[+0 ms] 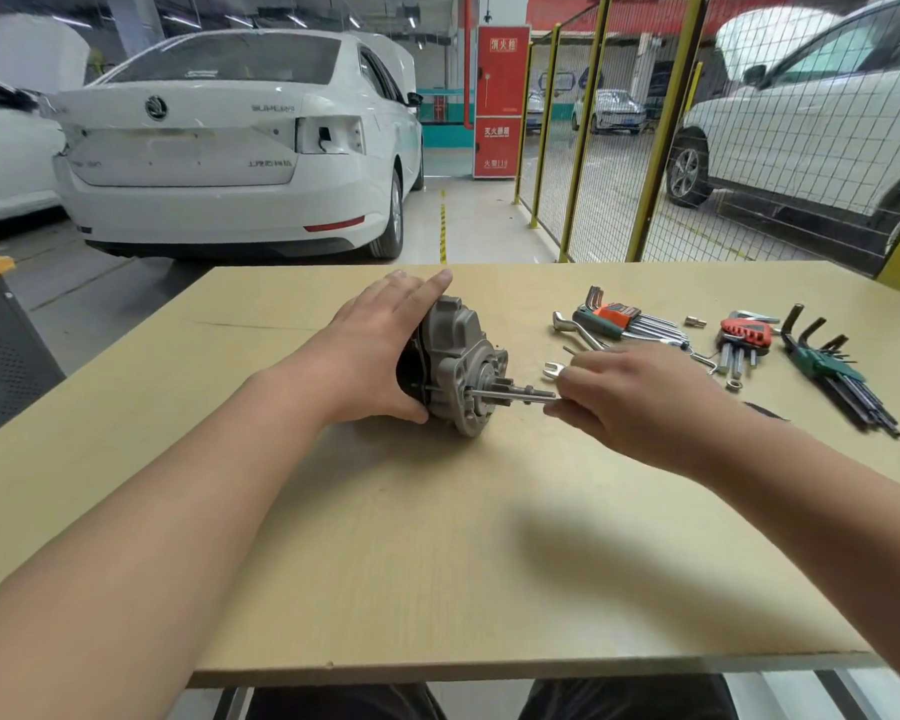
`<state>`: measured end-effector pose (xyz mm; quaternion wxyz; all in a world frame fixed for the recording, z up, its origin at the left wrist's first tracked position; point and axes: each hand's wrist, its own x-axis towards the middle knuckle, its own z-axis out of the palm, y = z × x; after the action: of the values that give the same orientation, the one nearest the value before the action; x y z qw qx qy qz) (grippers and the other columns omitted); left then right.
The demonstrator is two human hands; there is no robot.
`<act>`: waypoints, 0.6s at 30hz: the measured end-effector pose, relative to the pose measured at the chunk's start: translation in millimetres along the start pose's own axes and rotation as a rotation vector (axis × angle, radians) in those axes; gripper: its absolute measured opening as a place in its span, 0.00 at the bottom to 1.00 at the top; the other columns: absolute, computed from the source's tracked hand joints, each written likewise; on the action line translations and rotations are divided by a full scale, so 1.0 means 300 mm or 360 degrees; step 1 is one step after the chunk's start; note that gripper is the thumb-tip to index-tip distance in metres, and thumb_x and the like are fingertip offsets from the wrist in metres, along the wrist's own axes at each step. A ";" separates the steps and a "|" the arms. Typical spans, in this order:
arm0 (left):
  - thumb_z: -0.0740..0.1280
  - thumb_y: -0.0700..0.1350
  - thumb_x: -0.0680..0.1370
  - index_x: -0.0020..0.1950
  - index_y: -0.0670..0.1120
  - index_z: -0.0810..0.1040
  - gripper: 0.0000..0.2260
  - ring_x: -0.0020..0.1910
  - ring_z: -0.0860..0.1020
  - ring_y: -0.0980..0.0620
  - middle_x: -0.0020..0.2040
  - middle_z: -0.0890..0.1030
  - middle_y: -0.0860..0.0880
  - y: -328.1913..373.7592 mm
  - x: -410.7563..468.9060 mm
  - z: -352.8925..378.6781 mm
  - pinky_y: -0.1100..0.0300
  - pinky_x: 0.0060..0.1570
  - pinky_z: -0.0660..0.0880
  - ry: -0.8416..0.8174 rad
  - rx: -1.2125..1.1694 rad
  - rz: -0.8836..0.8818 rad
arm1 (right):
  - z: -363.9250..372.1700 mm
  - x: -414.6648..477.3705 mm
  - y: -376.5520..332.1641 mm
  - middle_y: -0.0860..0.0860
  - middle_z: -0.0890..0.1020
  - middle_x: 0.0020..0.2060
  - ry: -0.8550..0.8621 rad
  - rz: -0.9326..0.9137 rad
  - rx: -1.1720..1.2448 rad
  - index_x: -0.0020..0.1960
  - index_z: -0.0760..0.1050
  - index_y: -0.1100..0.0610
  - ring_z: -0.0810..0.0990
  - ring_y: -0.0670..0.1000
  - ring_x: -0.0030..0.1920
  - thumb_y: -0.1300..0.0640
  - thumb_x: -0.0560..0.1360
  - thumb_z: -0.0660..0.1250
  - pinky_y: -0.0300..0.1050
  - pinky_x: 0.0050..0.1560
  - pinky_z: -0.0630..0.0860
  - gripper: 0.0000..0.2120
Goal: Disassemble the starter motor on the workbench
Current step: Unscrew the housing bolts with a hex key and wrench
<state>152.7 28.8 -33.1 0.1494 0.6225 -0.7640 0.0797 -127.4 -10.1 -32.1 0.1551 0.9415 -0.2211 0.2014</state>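
The starter motor lies on its side in the middle of the wooden workbench, its grey cast nose housing facing right. My left hand clasps the dark motor body from the left and above, hiding most of it. A long thin through bolt sticks out of the housing to the right. My right hand pinches the outer end of that bolt between thumb and fingers. An open-end wrench lies just behind my right hand.
Tools lie at the back right of the bench: an orange-holder hex key set, a red-holder set, a green-holder set of long keys, a small brass fitting and a nut. White cars and a yellow mesh fence stand beyond.
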 end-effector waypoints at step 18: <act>0.75 0.68 0.54 0.72 0.66 0.50 0.53 0.67 0.65 0.50 0.67 0.65 0.54 0.038 0.033 -0.045 0.49 0.62 0.71 -0.0130 -0.0076 -0.0212 | 0.049 0.050 0.035 0.48 0.61 0.19 -0.0920 0.1457 0.3074 0.30 0.70 0.56 0.59 0.47 0.20 0.36 0.69 0.57 0.35 0.21 0.57 0.24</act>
<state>141.6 26.0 -16.4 0.1380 0.6710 -0.7281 0.0258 -115.4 -30.0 -36.0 -0.7913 0.5074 -0.3261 0.1000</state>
